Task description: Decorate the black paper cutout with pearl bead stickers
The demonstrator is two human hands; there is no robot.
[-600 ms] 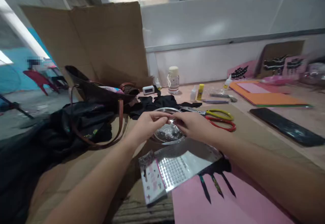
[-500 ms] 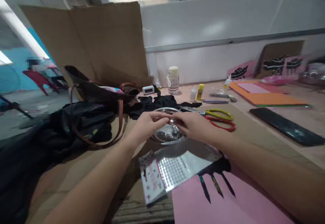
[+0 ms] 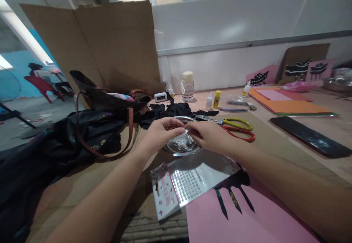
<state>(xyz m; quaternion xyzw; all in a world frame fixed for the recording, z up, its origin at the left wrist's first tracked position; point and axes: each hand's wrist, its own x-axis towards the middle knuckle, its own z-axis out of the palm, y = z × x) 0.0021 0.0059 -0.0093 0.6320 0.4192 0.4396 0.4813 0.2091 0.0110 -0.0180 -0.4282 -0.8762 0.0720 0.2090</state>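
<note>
Over a shiny metal bowl, my left hand and my right hand meet almost fingertip to fingertip. Both have thumb and fingers drawn together in a pinch; whatever is between the tips is too small to make out. Small glittering bits lie in the bowl. Just in front of it is a packet sheet of silver stick-on gems with a printed white header. The sheet partly overlaps pink paper, which carries a black cut-out with hanging strips.
Scissors with yellow and red handles lie right of the bowl. Black fabric scraps, a glue stick and a jar are behind. A handbag stands left, a phone lies right.
The fingers of my left hand have parted slightly, with a wider gap between index finger and thumb. Both hands stay over the bowl; the other things have not moved.
</note>
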